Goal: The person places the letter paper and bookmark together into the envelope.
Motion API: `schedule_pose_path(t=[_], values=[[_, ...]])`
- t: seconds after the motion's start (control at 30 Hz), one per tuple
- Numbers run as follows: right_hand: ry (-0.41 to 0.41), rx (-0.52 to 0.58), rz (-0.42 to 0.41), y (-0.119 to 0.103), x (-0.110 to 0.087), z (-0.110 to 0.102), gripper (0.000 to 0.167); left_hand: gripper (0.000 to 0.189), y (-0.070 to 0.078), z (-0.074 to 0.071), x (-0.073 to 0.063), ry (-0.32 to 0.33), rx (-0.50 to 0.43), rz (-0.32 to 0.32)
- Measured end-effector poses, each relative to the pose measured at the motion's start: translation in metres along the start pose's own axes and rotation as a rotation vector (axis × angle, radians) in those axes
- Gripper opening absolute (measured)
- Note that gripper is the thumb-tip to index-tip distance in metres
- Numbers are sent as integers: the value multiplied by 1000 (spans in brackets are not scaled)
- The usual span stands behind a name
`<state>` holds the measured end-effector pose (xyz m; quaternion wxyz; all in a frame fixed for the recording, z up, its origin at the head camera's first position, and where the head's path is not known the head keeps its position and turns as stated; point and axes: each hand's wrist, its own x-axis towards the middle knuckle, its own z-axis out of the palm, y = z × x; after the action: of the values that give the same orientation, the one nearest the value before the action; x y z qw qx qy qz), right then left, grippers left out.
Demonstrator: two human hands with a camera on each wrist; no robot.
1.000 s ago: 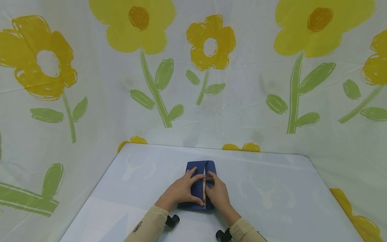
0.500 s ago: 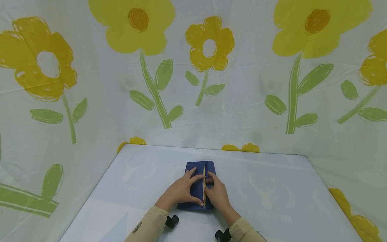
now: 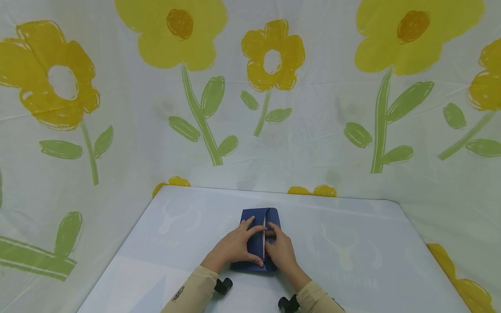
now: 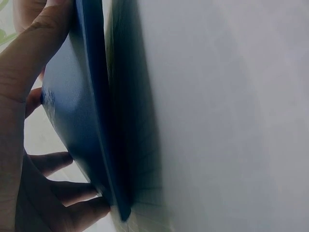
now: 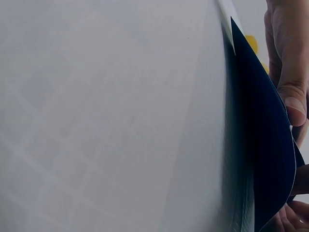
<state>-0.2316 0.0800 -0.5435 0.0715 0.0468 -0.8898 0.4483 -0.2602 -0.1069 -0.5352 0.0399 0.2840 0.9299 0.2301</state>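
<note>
A dark blue notebook (image 3: 255,242) lies on the table, with a fold-over flap (image 3: 273,214) along its right side. My left hand (image 3: 233,243) rests across the notebook with fingers spread, thumb near its lower edge and index finger by the slit. In the left wrist view the left fingers (image 4: 77,191) touch the blue cover (image 4: 77,111). My right hand (image 3: 282,250) has curled fingers and pinches the flap's edge at the slit. The right wrist view shows the flap (image 5: 268,140) bowed up, and the left thumb (image 5: 293,107) beside it. A pale strip shows in the slit.
The white table (image 3: 352,243) carries faint printed shapes. A curtain (image 3: 313,130) with yellow flowers hangs behind and at both sides. A small black device (image 3: 224,286) sits at the left wrist, another black device (image 3: 288,303) at the right.
Between the flap and the cover the slit has narrowed, and the coloured strip seen low in it is now hidden. Both hands stay in nearly the same place.
</note>
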Motion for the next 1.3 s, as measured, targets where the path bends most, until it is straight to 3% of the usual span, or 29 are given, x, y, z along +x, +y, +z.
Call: schedule_pose_path(t=[0.37, 1.3], values=[[-19, 27, -5, 0, 0, -3, 59, 102, 0, 1, 1, -4, 0, -11], [80, 82, 37, 14, 2, -21, 57, 103, 7, 5, 9, -29, 47, -20]])
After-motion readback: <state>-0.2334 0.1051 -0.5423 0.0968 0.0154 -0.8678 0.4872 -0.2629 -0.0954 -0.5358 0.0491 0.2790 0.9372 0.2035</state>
